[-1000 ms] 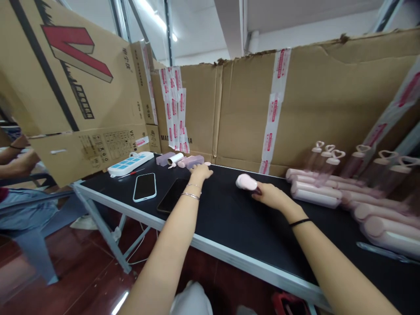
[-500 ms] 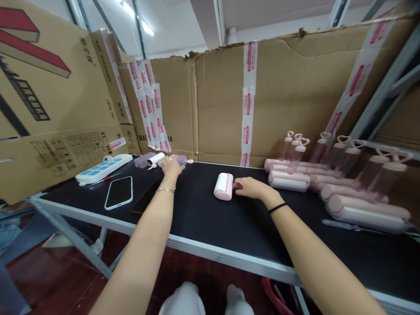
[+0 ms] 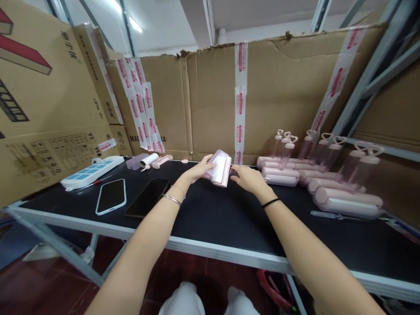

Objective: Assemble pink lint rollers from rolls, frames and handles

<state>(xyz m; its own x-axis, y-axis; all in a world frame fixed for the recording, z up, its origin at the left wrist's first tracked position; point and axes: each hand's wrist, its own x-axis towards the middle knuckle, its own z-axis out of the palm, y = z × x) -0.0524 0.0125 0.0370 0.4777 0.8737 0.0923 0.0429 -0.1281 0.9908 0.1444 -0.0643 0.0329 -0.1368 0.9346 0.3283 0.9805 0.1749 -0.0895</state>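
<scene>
Both my hands meet on a pink lint-roller head [image 3: 219, 168], lifted a little above the black table [image 3: 210, 214]. My left hand [image 3: 198, 168] grips its left side with fingers curled round it. My right hand [image 3: 246, 178] is closed on its right end, where the dark handle stub is hidden by my fingers. At the back left of the table lie a white roll [image 3: 148, 159], a lilac cover [image 3: 135, 161] and a pink handle [image 3: 161, 161].
Several pink lint rollers [image 3: 344, 202] and clear heart-topped handles [image 3: 308, 146] lie at the right. Two phones [image 3: 111, 195] and a blue-and-white power strip [image 3: 88, 172] sit at the left. A screwdriver [image 3: 334, 215] lies at the right. Taped cardboard walls [image 3: 278, 92] surround the table.
My left hand left the parts at the back left and came over to the pink roller head. Both hands now hold the head, raised off the table and farther back.
</scene>
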